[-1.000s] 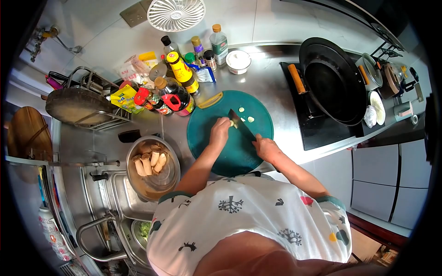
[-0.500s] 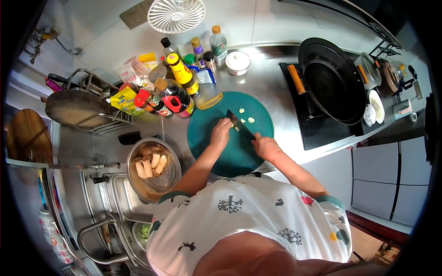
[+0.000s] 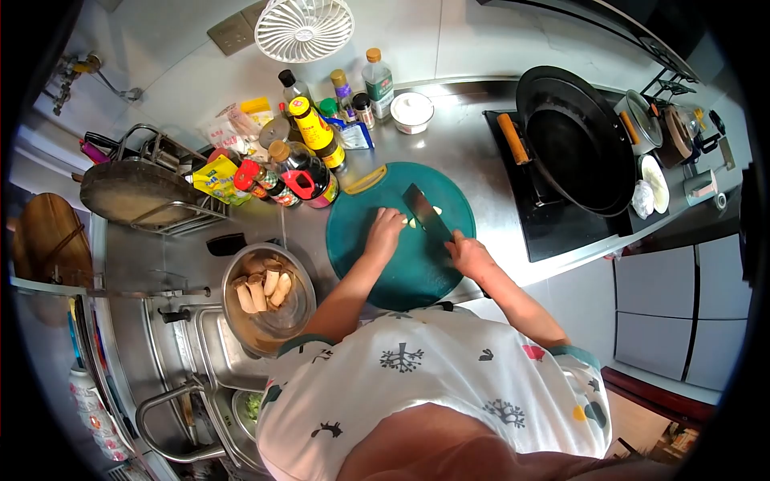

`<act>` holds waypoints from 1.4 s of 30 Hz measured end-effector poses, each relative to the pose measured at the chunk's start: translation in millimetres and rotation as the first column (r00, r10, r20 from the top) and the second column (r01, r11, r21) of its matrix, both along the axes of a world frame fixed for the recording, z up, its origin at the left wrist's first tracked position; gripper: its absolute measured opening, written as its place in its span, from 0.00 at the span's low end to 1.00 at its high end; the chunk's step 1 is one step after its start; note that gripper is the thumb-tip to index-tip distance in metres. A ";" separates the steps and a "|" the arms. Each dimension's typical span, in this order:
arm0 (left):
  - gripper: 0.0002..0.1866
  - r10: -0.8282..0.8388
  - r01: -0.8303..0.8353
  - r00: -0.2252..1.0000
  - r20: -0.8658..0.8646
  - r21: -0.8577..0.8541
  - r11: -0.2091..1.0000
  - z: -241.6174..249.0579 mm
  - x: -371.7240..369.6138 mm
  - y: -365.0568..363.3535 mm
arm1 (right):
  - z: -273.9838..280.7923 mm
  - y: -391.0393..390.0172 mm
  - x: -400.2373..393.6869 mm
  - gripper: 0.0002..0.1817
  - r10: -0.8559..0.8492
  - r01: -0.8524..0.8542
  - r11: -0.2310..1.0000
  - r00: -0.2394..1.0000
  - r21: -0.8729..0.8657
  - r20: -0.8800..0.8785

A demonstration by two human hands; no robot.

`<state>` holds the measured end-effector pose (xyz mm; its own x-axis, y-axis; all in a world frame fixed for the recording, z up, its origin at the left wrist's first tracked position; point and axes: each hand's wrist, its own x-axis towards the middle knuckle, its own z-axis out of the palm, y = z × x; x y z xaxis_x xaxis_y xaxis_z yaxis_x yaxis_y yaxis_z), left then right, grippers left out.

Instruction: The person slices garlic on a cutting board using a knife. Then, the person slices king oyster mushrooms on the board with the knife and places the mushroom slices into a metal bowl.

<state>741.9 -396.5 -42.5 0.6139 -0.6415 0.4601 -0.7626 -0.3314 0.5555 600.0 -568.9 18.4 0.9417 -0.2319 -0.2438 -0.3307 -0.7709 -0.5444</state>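
Observation:
My right hand (image 3: 469, 255) is closed round the handle of a kitchen knife (image 3: 429, 215), its broad dark blade pointing up and left over the green round cutting board (image 3: 393, 276). Small pale garlic slices (image 3: 437, 210) lie by the blade, some partly covered by it. Left of the knife, my left hand (image 3: 387, 231) rests on the board with curled fingers. Its fingertips are pressed on a small piece of garlic (image 3: 405, 222), mostly hidden by them.
Sauce bottles (image 3: 317, 132) crowd the board's upper left. A metal bowl (image 3: 301, 309) of mushroom pieces (image 3: 263, 290) stands left, beside the sink (image 3: 210, 341). A white lidded jar (image 3: 412, 112) sits behind the board. To the right, a black wok (image 3: 573, 144) stands on the stove (image 3: 529, 228).
The knife and my right hand have shifted slightly right, away from my left fingers. The blade now covers part of where the loose slices showed. My left hand has stayed nearly in place.

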 end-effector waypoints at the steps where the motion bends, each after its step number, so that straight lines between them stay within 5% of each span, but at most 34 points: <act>1: 0.11 -0.001 0.001 1.000 -0.003 0.000 1.000 -1.4 -2.2 -1.5 | 2.0 -0.5 -2.5 0.12 -0.001 0.001 1.000 1.000 0.000 -0.003; 3: 0.12 0.161 -0.154 0.985 -0.054 0.127 0.980 4.4 -7.2 -6.0 | 18.2 0.2 -6.3 0.11 0.098 -0.103 0.989 0.994 -0.106 -0.049; 6: 0.13 0.210 -0.203 0.973 -0.100 0.070 0.977 2.1 -9.3 -3.2 | 24.4 2.7 -14.1 0.11 0.155 -0.158 0.980 0.987 -0.123 -0.035; 9: 0.09 0.158 -0.160 0.987 -0.036 -0.075 0.984 -0.7 -8.9 -0.7 | 23.9 5.5 -14.7 0.10 0.165 -0.170 0.980 0.985 -0.104 -0.059; 14: 0.03 0.088 -0.087 0.996 0.001 -0.105 0.991 -8.8 -6.0 0.0 | -15.2 19.0 -1.9 0.11 0.143 -0.138 0.986 0.988 -0.096 0.049; 18: 0.03 0.070 -0.071 0.997 -0.015 -0.136 0.988 -7.8 -5.7 0.7 | 8.4 17.8 4.5 0.11 0.109 -0.110 0.992 0.994 -0.061 -0.019; 34: 0.05 0.044 -0.041 0.998 0.037 -0.071 0.997 -12.7 -7.6 4.5 | 15.9 12.6 1.0 0.13 0.129 -0.132 0.991 0.985 -0.015 -0.116; 42: 0.05 0.106 -0.116 0.992 -0.069 -0.169 0.979 -12.6 -7.0 -7.8 | -2.8 4.2 -2.9 0.13 -0.014 0.008 0.994 0.998 0.109 0.055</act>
